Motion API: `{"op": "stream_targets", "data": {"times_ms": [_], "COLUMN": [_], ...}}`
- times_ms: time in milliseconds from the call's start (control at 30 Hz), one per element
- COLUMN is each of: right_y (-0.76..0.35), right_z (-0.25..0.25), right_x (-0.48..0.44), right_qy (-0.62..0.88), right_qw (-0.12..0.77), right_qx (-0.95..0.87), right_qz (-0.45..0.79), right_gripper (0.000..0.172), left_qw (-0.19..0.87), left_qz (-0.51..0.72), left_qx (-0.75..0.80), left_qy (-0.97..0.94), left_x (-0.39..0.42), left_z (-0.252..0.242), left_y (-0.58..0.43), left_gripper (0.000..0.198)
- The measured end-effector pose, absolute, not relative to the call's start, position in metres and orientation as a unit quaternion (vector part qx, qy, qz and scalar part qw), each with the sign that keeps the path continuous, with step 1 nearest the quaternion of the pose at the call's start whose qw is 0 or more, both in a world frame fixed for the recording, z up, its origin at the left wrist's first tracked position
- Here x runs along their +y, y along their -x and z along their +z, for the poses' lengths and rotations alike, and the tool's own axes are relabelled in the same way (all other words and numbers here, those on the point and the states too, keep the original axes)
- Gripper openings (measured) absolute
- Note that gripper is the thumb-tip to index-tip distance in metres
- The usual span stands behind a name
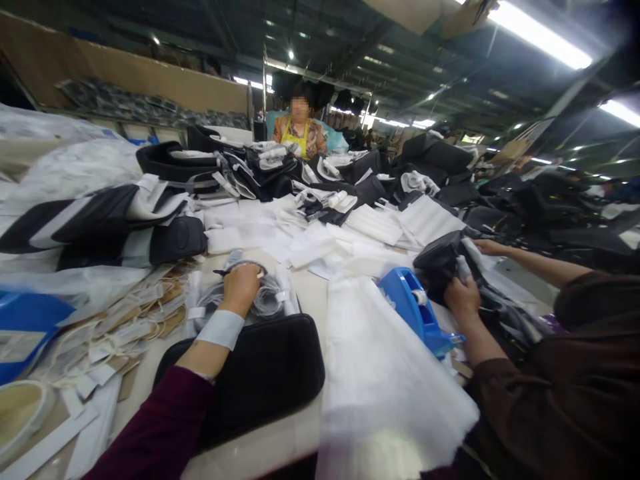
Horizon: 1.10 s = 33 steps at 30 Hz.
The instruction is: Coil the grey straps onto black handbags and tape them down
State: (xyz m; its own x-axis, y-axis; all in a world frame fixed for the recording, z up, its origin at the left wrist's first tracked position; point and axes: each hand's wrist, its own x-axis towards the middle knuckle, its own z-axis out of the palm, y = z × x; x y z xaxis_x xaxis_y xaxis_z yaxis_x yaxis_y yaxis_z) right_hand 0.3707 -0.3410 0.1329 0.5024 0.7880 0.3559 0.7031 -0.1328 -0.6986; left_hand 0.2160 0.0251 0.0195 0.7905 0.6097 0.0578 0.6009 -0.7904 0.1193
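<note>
My left hand, in a maroon sleeve with a pale wristband, reaches forward over a black padded bag. Its fingers curl down onto a bundle of grey plastic-wrapped straps on the table. My right hand is out of view. To my right, a co-worker in a brown top grips a black bag with both hands. A blue tape dispenser stands just left of those hands.
White foam sheets lie in front of me, with more across the middle. Paper tags on strings and a blue packet are at the left. Black bags are piled around. Another person sits at the far side.
</note>
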Motion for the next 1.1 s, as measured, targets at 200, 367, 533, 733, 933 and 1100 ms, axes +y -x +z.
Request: {"op": "stream_targets", "data": {"times_ms": [200, 367, 533, 733, 933, 1100], "right_y": [-0.304, -0.304, -0.318, -0.328, -0.332, -0.32], "right_z": [0.081, 0.036, 0.013, 0.003, 0.016, 0.035], "right_x": [-0.285, -0.26, -0.258, -0.247, -0.254, -0.262], "right_qy": [0.766, 0.811, 0.872, 0.886, 0.879, 0.879], "right_qw": [0.507, 0.375, 0.171, 0.143, 0.149, 0.148], "right_qx": [-0.379, -0.414, -0.444, -0.423, -0.439, -0.45], "right_qz": [0.109, 0.174, 0.116, 0.126, 0.113, 0.049], "right_gripper": [0.033, 0.01, 0.049, 0.006, 0.01, 0.019], "left_qw": [0.052, 0.06, 0.061, 0.06, 0.064, 0.072], "left_qz": [0.057, 0.056, 0.056, 0.055, 0.058, 0.058], "left_qx": [0.325, 0.326, 0.327, 0.326, 0.323, 0.322], "left_qy": [-0.943, -0.942, -0.942, -0.942, -0.942, -0.942], "left_x": [0.028, 0.03, 0.029, 0.028, 0.028, 0.028], "left_z": [0.017, 0.013, 0.013, 0.014, 0.014, 0.014], "left_y": [-0.217, -0.218, -0.218, -0.217, -0.217, -0.218], "left_gripper": [0.034, 0.034, 0.035, 0.035, 0.035, 0.035]}}
